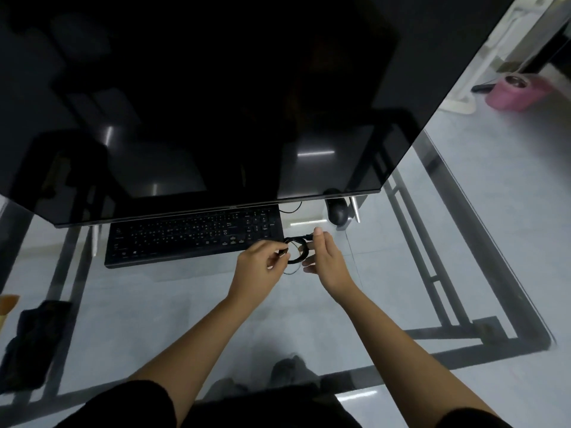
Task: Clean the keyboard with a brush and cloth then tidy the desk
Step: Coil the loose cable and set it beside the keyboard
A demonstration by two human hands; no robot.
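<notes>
- While both of my hands meet just off the keyboard's right end, a small coil of black cable (297,251) hangs between them above the glass.
- My left hand (258,263) is closed in a pinch, thumb and fingertips clamped on the near-left side of the coil.
- My right hand (324,257) holds the coil's far-right side, its fingers curled around the loops with the index finger raised; one cable end sticks out by that fingertip.
- A thin strand trails from the coil down toward the desk; I cannot tell what it joins.
- From my view the black keyboard (194,239) lies flat on the glass desk (173,310), its far edge tucked beneath the lower edge of the monitor (197,97), its right end just beside my left hand.
- That monitor is dark and fills the upper part of my view, tilted over the keyboard.
- A black mouse (336,211) sits right of the keyboard, under the monitor's lower right corner and beyond my right hand.
- A dark cloth (34,341) lies crumpled at the desk's near-left edge, well apart from both hands.
- I see no brush that I can make out with certainty.
- Through the glass I see the desk's dark frame bars and pale floor tiles.
- A pink bucket (513,91) stands on the floor at far right, well away from the desk.
</notes>
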